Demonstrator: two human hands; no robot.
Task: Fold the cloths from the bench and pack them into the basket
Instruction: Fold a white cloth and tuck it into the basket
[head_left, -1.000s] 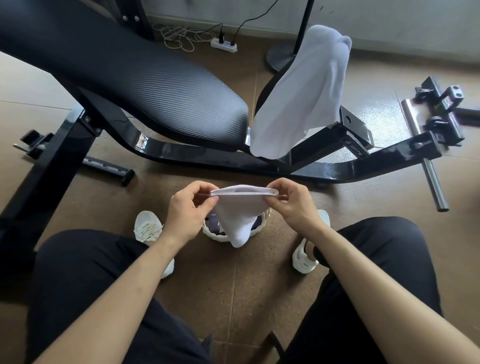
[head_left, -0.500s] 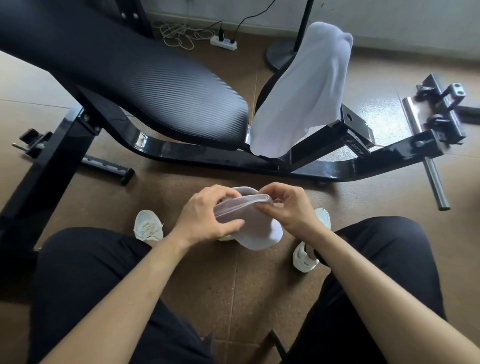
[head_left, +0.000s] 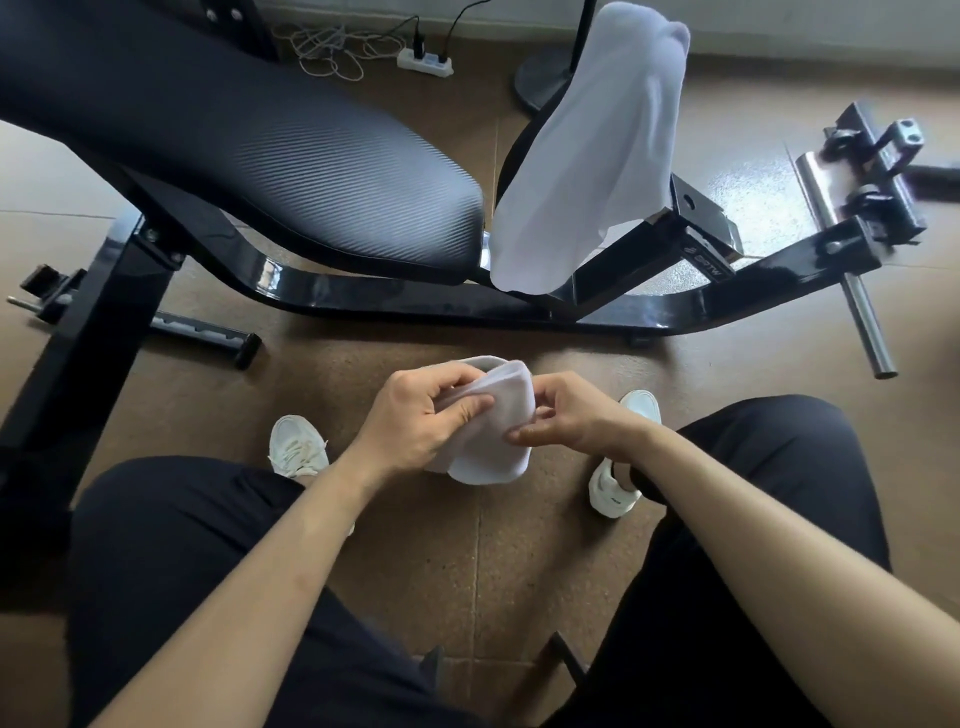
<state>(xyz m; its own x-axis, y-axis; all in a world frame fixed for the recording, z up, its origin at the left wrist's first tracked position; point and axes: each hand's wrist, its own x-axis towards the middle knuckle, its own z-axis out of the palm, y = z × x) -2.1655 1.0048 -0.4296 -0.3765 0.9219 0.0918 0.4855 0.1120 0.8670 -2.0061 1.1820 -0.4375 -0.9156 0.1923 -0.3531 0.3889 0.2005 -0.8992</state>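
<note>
Both my hands hold a small white cloth (head_left: 501, 431) folded into a thick pad between my knees. My left hand (head_left: 421, 421) pinches its left side with thumb on top, and my right hand (head_left: 566, 421) grips its right edge. The basket sits on the floor right under the cloth and hands and is hidden by them. A second, larger white cloth (head_left: 592, 150) hangs draped over the raised part of the black bench (head_left: 291, 150), above and to the right of my hands.
The bench's black steel frame (head_left: 415, 301) runs across the floor ahead. A steel bar (head_left: 865, 322) sticks out at the right. My white shoes (head_left: 296, 447) flank the hands. A power strip with cables (head_left: 423, 60) and a stand base lie by the wall.
The cloth was stretched open between my hands over the basket; my hands have since come together and folded it into a compact pad that covers the basket.
</note>
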